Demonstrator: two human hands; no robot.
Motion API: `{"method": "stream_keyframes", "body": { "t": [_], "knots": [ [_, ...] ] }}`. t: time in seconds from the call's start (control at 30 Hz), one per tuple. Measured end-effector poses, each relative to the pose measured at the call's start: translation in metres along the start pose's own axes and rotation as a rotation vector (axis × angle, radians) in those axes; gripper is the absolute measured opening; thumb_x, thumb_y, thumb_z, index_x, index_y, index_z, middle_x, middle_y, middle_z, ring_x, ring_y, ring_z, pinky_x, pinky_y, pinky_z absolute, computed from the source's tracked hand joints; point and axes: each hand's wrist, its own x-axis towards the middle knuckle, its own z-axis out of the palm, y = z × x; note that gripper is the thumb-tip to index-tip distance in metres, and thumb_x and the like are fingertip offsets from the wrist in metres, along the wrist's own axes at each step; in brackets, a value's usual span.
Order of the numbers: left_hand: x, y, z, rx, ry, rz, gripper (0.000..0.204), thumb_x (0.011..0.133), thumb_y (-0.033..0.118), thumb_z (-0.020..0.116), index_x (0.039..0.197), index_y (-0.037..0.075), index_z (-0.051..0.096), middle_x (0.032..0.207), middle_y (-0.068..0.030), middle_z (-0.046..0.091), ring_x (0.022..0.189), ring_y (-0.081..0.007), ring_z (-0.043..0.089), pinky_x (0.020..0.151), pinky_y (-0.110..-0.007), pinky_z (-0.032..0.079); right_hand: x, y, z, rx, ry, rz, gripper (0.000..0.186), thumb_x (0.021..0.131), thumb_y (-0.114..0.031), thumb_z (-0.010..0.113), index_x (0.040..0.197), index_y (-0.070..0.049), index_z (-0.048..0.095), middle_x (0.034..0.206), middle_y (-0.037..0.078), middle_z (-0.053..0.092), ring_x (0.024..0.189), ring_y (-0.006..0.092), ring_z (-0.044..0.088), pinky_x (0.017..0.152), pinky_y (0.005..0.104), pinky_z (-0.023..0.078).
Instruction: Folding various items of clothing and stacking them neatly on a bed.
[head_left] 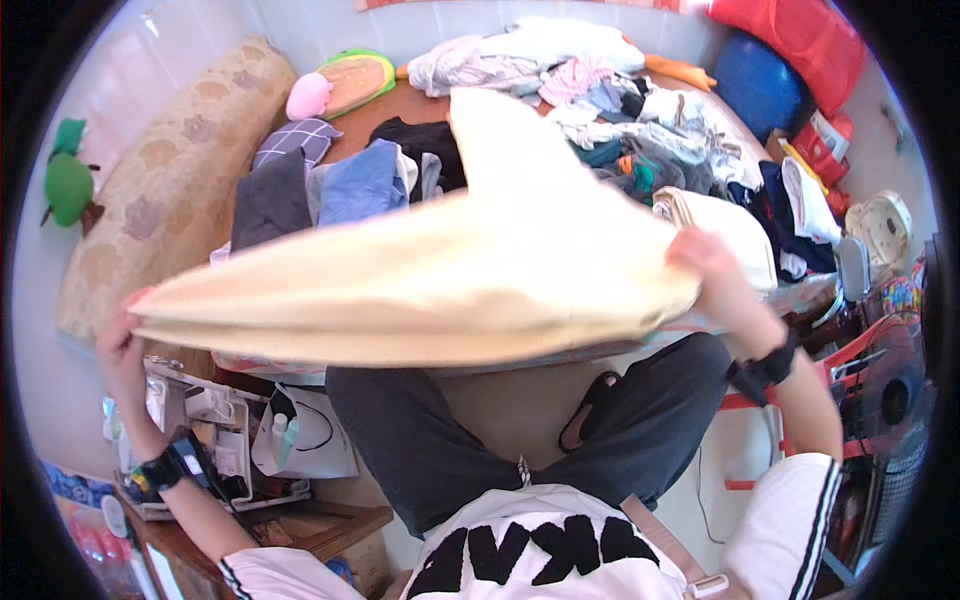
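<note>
A pale yellow garment point(430, 285) is stretched wide between my hands above the near edge of the bed, blurred by motion. My left hand point(122, 335) pinches its left end. At the right end, my right hand point(705, 262) has its fingers closed on the cloth. One part of the garment flares up and away toward the middle of the bed. Its exact kind does not show. Behind it lie a dark grey folded garment point(270, 205) and a blue folded garment point(362, 185). A cream folded cloth point(730, 235) sits beside my right hand.
A heap of mixed clothes point(650, 130) covers the bed's far right. A patterned long cushion point(180, 190) runs along the left wall. A white rack point(215, 430) and a white bag point(305, 430) stand at lower left. A fan point(895, 395) stands at right.
</note>
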Motion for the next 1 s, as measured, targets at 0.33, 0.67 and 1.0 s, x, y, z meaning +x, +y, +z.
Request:
{"method": "stream_keyframes", "body": {
  "t": [0.33,0.67,1.0],
  "knots": [
    [0.030,0.128,0.035,0.121,-0.521,0.117,0.011,0.079,-0.002,0.058,0.090,-0.001,0.058,0.109,-0.0142,0.060,0.094,-0.0238,0.055,0.085,-0.034,0.043,-0.090,-0.027,0.077,0.037,-0.313,-0.005,0.030,0.057,-0.003,0.063,0.086,-0.008,0.054,0.089,0.007,0.051,0.090,0.0260,0.051,0.080,0.0357,0.041],
    [0.214,0.140,0.257,0.659,0.441,1.056,0.032,0.083,0.015,0.057,0.114,0.007,0.057,0.114,-0.0193,0.057,0.109,-0.0365,0.052,0.094,-0.045,0.039,-0.120,-0.049,0.022,0.296,-0.391,0.199,0.033,0.054,0.003,0.061,0.085,-0.009,0.055,0.090,0.006,0.051,0.091,0.0288,0.049,0.083,0.0361,0.040],
    [0.071,0.152,0.376,0.441,-0.522,0.580,0.069,0.077,0.019,0.067,0.137,0.015,0.034,0.142,-0.0158,0.027,0.132,-0.0384,0.024,0.103,-0.050,0.022,-0.139,-0.048,0.020,0.442,-0.343,0.327,0.034,0.054,0.003,0.062,0.086,-0.007,0.056,0.092,0.007,0.053,0.092,0.0296,0.047,0.083,0.0361,0.040]
  ]
}}
